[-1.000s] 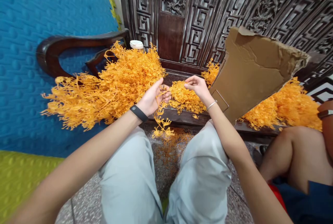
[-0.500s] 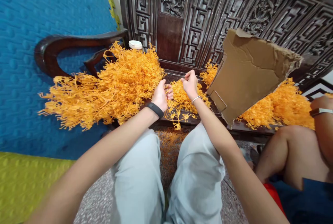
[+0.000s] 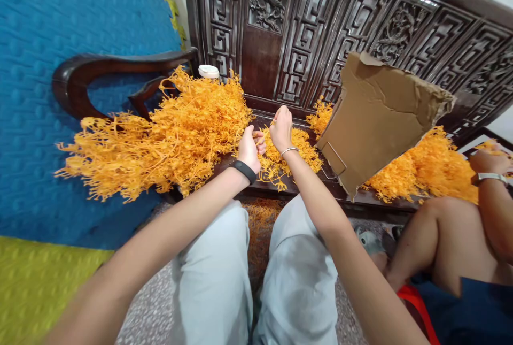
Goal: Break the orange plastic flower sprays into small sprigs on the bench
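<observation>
My left hand point(image 3: 249, 148) curls round a spindly, branching orange sprig point(image 3: 281, 186) drooping near the bench point(image 3: 260, 191) edge. My right hand point(image 3: 281, 127) pinches narrowly just right, above the loose pile point(image 3: 306, 146); what it grips, I can't tell. I judge this a plucking step; another pluck wants steady left fingers.

Branching strands point(image 3: 184, 125), left: bright orange. Small pile point(image 3: 300, 147), centre: the same orange. Worktop point(image 3: 332, 182): dark brown. Backrest point(image 3: 264, 61): dark brown, geometric fretwork pattern, panels of carved ornament. Cardboard point(image 3: 380, 115): plain tan-brown. Lid point(image 3: 209, 71): white. Wall mat point(image 3: 80, 18): blue, raised repeating texture; lower mat point(image 3: 40, 286): yellow-green. Floor point(image 3: 148, 302): speckled grey. Wristband point(image 3: 245, 170), person's left arm: black. Bracelet point(image 3: 289, 150), right arm: silver. Trousers point(image 3: 216, 275): pale blue-grey, unpatterned.
</observation>
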Tool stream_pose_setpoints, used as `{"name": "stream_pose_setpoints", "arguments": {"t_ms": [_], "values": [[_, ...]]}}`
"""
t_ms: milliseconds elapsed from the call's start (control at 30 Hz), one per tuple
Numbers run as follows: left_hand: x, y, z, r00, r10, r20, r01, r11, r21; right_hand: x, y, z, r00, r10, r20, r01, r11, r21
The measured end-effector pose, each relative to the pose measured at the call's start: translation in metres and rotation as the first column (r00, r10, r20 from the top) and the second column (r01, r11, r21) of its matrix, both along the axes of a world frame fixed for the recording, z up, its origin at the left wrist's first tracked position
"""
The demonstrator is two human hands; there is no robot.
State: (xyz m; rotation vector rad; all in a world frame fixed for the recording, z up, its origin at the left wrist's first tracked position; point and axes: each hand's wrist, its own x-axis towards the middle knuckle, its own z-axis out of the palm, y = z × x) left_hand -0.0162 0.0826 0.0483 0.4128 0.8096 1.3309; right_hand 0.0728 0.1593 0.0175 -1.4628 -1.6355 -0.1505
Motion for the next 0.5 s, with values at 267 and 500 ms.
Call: {"name": "stream_pose_setpoints", "arguments": {"t_ms": [267, 500], "values": [[-0.018, -0.044, 0.005, 0.995, -0.091, -0.029, 0.091, 0.996, -0.009, 0.075, 0.028, -0.02, 0.971, -0.178, -0.162, 0.176, 0.984, -0.026], [-0.045, -0.028, 0.003, 0.989, -0.145, 0.006, 0.145, 0.988, 0.05, 0.137, 0.023, -0.059, 0.948, -0.2, -0.246, 0.131, 0.954, -0.27]]}}
